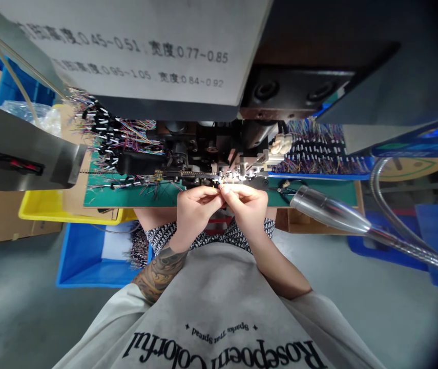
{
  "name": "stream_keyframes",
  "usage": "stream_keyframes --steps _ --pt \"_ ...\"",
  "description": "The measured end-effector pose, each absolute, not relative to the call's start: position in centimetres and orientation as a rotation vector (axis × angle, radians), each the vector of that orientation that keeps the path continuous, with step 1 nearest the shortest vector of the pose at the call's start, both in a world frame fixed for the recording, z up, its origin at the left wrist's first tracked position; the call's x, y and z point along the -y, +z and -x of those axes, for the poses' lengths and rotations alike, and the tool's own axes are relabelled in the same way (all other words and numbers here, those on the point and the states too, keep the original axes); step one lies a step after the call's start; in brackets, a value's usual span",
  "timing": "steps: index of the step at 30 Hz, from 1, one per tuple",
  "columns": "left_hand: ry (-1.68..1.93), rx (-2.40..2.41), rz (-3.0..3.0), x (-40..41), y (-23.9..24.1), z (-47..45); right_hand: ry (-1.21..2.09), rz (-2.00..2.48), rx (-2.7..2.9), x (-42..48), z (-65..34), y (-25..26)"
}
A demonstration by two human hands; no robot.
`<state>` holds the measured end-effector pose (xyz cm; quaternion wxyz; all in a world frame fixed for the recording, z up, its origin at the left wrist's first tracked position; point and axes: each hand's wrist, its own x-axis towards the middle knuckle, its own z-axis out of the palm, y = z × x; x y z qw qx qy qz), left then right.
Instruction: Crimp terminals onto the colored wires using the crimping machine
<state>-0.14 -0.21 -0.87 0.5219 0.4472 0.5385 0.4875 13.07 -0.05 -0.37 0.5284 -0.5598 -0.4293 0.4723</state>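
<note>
My left hand (196, 211) and my right hand (248, 206) meet in front of a dark bench machine (211, 148), which looks like a terminal crimping machine. Both are closed in a pinch, fingertips almost touching. Thin wire ends (222, 180) show at the fingertips, close to the machine's brightly lit working point. Their lower parts are hidden by my fingers. A narrow metal strip (195, 173), apparently of terminals, runs in from the left towards that point.
Bundled coloured wires (105, 125) lie left on the green mat (145, 197); more bundles (314, 148) fill a blue tray at right. A metal gooseneck lamp (326, 207) reaches in from the right. Yellow (36, 207) and blue bins (84, 256) stand left. A printed sheet (142, 56) hangs above.
</note>
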Motion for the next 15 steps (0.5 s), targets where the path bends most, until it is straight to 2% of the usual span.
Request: stream_keyframes --steps 15 --pt "1.21 -1.231 -1.026 0.33 -0.67 -0.25 1.008 1.365 0.85 -0.3 -13.24 -1.11"
